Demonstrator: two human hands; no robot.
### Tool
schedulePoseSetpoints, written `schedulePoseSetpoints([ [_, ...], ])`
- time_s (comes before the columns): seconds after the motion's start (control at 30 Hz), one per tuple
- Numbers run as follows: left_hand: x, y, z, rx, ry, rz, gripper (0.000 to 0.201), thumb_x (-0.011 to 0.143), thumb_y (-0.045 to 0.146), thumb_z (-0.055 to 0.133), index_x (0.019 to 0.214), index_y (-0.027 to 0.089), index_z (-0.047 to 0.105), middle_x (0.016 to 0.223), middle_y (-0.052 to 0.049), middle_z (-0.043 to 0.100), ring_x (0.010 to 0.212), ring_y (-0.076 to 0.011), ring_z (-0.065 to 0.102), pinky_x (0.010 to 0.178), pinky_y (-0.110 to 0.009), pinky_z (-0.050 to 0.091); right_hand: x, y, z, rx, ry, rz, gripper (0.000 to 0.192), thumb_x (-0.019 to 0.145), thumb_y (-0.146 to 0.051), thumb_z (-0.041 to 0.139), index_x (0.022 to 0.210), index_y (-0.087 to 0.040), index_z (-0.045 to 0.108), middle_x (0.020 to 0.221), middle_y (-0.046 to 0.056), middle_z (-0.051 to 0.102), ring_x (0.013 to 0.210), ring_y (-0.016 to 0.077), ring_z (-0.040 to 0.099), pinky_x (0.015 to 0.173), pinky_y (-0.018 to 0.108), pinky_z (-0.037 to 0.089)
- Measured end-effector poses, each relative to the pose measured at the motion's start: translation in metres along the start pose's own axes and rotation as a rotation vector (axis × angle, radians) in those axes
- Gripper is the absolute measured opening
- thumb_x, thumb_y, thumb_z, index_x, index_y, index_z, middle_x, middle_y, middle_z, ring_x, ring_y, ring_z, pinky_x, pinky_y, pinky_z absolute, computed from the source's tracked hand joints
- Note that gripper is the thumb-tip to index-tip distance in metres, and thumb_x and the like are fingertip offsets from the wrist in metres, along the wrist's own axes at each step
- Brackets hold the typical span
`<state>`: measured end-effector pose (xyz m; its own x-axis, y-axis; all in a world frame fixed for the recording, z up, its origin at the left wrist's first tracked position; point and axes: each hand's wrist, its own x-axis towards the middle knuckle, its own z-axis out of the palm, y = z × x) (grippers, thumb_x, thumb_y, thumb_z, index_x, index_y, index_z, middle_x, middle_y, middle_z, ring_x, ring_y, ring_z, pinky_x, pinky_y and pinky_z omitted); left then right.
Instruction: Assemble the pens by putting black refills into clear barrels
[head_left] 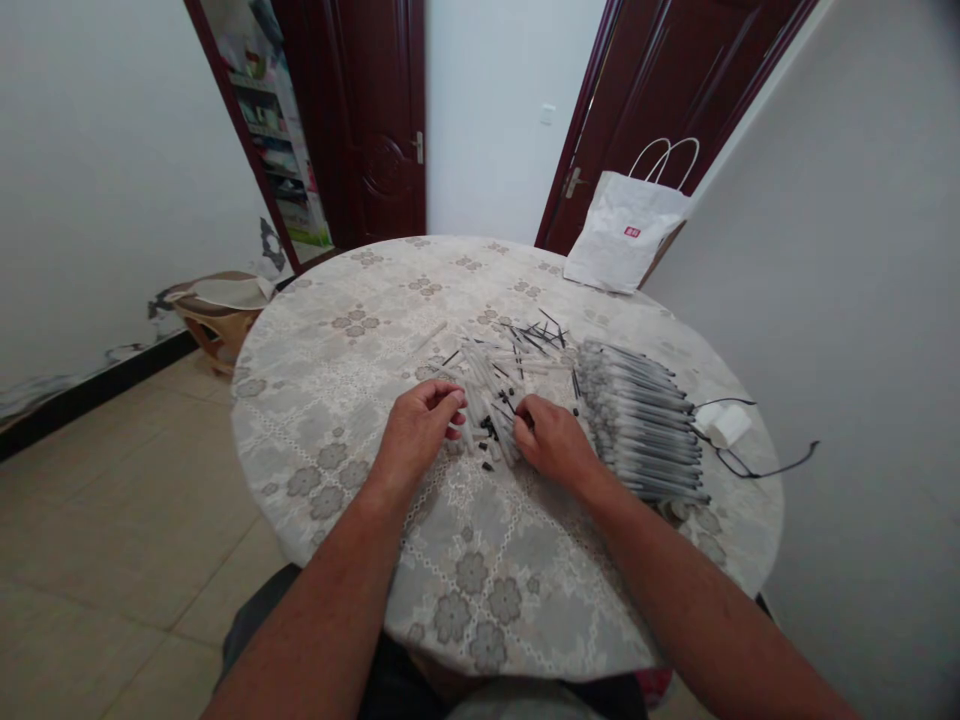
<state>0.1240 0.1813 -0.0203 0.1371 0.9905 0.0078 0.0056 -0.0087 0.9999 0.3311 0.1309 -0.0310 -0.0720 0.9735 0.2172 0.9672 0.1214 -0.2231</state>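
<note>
Whitish slim tubes [480, 368] and stubby black pieces [487, 467] lie between left hand [425, 420] and right hand [553, 437], both curled; can't tell if they're gripping anything tbh.

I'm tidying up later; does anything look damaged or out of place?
The left wall looks damaged low down, with dark, flaky-looking patches. The glasses lie with one temple apparently jutting right, beyond the table.

The tubes [480, 368] look smooth plastic, the bag [626, 235] matt paper, the door [367, 100] glossy wood.
</note>
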Motion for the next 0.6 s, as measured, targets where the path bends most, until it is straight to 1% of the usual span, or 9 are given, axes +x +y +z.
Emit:
schedulePoseSetpoints([
  [0.07, 0.0, 0.001, 0.0, 0.008, 0.0, -0.002, 0.021, 0.081, 0.034, 0.067, 0.091, 0.017, 0.071, 0.087, -0.008, 0.072, 0.069, -0.0176, 0.067, 0.052, -0.025, 0.055, -0.005, -0.008, -0.003, 0.009, -0.024, -0.026, 0.011, 0.097, -0.025, 0.05, 0.096, -0.019, 0.06, 0.09, 0.005, 0.069, 0.082, 0.0183, 0.062, 0.074, 0.027, 0.038],
  [0.13, 0.0, 0.001, 0.0, 0.017, -0.01, -0.001, 0.021, 0.081, 0.034, 0.067, 0.091, 0.017, 0.071, 0.087, -0.008, 0.073, 0.069, -0.0178, 0.067, 0.052, -0.025, 0.055, -0.009, -0.018, -0.003, -0.029, -0.058, -0.032, 0.011, 0.097, -0.026, 0.051, 0.095, -0.02, 0.06, 0.09, 0.005, 0.068, 0.082, 0.0189, 0.062, 0.072, 0.028, 0.038],
  [0.23, 0.0, 0.001, 0.0, 0.025, -0.011, -0.004, 0.021, 0.08, 0.035, 0.067, 0.09, 0.017, 0.071, 0.086, -0.008, 0.073, 0.069, -0.018, 0.067, 0.052, -0.025, 0.054, -0.013, -0.033, 0.0, -0.144, -0.103, -0.009, 0.013, 0.097, -0.028, 0.051, 0.098, -0.019, 0.06, 0.098, 0.008, 0.067, 0.085, 0.0206, 0.062, 0.07, 0.029, 0.038],
  [0.33, 0.0, 0.002, 0.0, 0.024, -0.002, -0.012, 0.023, 0.08, 0.037, 0.067, 0.09, 0.016, 0.071, 0.086, -0.008, 0.073, 0.069, -0.0181, 0.068, 0.051, -0.025, 0.054, -0.014, -0.042, 0.002, -0.221, -0.13, 0.018, 0.015, 0.099, -0.027, 0.048, 0.104, -0.019, 0.06, 0.104, 0.011, 0.065, 0.087, 0.0214, 0.063, 0.07, 0.029, 0.039],
  [0.47, 0.0, 0.001, 0.0, 0.035, -0.013, -0.012, 0.024, 0.08, 0.037, 0.066, 0.091, 0.016, 0.071, 0.086, -0.008, 0.073, 0.07, -0.0181, 0.068, 0.052, -0.025, 0.055, -0.013, -0.04, 0.004, -0.243, -0.118, 0.033, 0.014, 0.098, -0.024, 0.048, 0.104, -0.019, 0.059, 0.102, 0.01, 0.065, 0.085, 0.0214, 0.063, 0.068, 0.029, 0.039],
  [0.6, -0.001, -0.001, 0.0, 0.04, -0.019, -0.009, 0.025, 0.081, 0.038, 0.066, 0.091, 0.016, 0.07, 0.087, -0.008, 0.072, 0.07, -0.0181, 0.067, 0.052, -0.026, 0.055, -0.009, -0.03, 0.008, -0.182, -0.045, 0.056, 0.009, 0.093, -0.022, 0.052, 0.095, -0.019, 0.061, 0.094, 0.008, 0.067, 0.079, 0.0204, 0.062, 0.065, 0.029, 0.036],
])
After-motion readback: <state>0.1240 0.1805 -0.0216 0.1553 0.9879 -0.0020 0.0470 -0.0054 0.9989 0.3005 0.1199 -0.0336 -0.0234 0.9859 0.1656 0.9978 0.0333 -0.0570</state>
